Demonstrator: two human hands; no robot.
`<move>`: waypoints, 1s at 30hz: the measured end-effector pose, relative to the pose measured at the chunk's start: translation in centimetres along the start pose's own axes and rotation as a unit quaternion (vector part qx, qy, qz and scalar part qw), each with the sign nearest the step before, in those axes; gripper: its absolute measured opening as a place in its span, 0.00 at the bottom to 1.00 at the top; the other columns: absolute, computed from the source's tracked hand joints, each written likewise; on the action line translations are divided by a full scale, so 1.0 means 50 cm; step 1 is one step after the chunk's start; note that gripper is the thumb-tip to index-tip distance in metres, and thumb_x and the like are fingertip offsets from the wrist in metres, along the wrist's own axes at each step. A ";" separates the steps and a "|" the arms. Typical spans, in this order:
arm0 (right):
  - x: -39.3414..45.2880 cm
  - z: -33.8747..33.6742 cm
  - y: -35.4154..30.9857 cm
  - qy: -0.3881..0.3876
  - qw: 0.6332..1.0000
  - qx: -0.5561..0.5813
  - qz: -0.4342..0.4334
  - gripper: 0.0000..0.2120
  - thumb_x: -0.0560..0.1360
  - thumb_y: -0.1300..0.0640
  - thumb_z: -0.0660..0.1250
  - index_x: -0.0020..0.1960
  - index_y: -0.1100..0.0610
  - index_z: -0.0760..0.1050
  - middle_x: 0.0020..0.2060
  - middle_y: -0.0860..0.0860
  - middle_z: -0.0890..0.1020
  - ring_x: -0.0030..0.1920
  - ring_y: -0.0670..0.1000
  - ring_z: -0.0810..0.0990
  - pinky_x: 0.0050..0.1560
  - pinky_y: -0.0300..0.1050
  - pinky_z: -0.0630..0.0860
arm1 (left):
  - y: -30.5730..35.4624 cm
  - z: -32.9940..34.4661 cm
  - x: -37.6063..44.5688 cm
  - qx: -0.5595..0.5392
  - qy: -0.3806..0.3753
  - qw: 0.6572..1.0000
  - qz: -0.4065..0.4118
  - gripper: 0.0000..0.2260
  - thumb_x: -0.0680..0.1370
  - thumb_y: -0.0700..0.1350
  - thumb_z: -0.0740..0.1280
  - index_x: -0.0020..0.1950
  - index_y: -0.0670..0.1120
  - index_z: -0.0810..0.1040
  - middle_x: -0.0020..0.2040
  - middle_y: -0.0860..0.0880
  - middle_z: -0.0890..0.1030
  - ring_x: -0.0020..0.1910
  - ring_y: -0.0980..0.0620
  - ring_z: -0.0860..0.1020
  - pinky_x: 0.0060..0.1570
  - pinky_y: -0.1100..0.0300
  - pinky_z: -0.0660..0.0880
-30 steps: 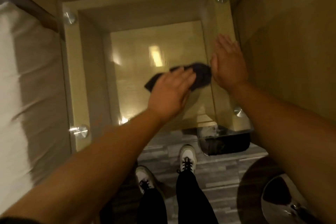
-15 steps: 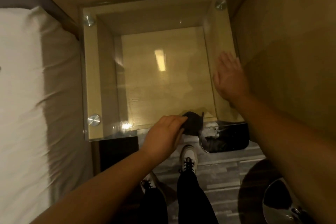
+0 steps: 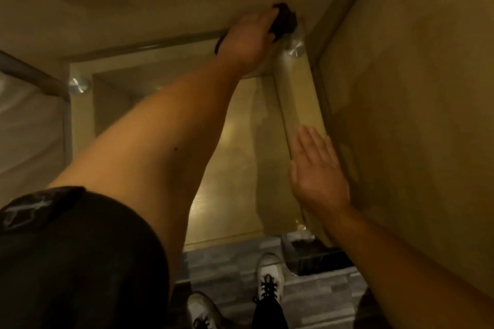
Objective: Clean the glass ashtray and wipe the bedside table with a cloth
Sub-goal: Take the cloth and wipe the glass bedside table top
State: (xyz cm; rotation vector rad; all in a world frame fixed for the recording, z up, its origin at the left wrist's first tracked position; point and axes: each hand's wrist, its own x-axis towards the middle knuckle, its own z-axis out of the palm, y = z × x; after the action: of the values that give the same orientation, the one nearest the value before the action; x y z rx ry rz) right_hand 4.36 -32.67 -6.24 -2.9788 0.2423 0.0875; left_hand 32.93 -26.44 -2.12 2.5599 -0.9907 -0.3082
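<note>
Left hand [image 3: 247,41] has swept the dark cloth [image 3: 284,21], pressed under its fingers, from the bench's [image 3: 299,104] near edge to the far right corner, right hand [image 3: 318,171] still spread flat, so wiping's nearly covered the glass.

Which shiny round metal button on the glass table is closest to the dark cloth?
The far right stud, just beside the cloth under the left hand. The far left stud sits well away, near the bed.
</note>
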 end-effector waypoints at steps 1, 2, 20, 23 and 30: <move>-0.001 0.003 0.000 0.004 1.000 0.003 -0.004 0.26 0.80 0.51 0.47 0.74 0.62 0.61 0.74 0.59 0.63 0.76 0.57 0.56 0.75 0.55 0.49 | 0.003 0.021 0.014 0.034 -0.025 0.999 0.017 0.24 0.82 0.50 0.57 0.77 0.47 0.57 0.76 0.45 0.60 0.73 0.46 0.60 0.71 0.51 0.56; -0.001 0.004 0.000 0.011 1.000 0.010 -0.009 0.25 0.81 0.52 0.48 0.74 0.62 0.62 0.74 0.59 0.64 0.76 0.57 0.57 0.75 0.55 0.49 | 0.004 0.041 0.019 0.075 -0.035 0.996 0.033 0.25 0.82 0.52 0.55 0.78 0.48 0.55 0.77 0.46 0.57 0.75 0.47 0.57 0.72 0.49 0.52; -0.070 -0.120 0.046 0.174 0.935 0.236 0.199 0.22 0.80 0.53 0.51 0.70 0.61 0.69 0.70 0.61 0.68 0.67 0.57 0.68 0.65 0.41 0.62 | 0.218 0.203 -0.627 0.007 -0.070 0.984 0.164 0.23 0.78 0.45 0.64 0.73 0.50 0.67 0.74 0.51 0.67 0.72 0.50 0.64 0.70 0.49 0.56; -0.125 -0.129 0.015 0.163 0.943 0.219 0.192 0.22 0.79 0.54 0.51 0.68 0.63 0.70 0.69 0.62 0.68 0.67 0.60 0.68 0.68 0.54 0.66 | 0.220 0.204 -0.688 0.015 -0.064 0.982 0.178 0.22 0.77 0.44 0.64 0.72 0.50 0.69 0.73 0.51 0.68 0.71 0.50 0.66 0.68 0.50 0.61; -0.248 -0.136 -0.078 0.135 0.957 0.182 0.183 0.16 0.79 0.61 0.57 0.63 0.66 0.75 0.65 0.63 0.73 0.63 0.62 0.72 0.65 0.53 0.68 | 0.187 0.176 -0.757 0.026 -0.076 0.969 0.233 0.19 0.78 0.42 0.65 0.69 0.50 0.73 0.69 0.51 0.72 0.68 0.47 0.69 0.59 0.50 0.65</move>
State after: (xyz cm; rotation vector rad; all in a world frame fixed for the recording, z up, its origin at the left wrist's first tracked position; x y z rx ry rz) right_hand -6.90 -28.01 1.91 -2.5385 0.7523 -0.2937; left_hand -3.14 -9.34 -3.62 2.2788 -1.6327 -0.3502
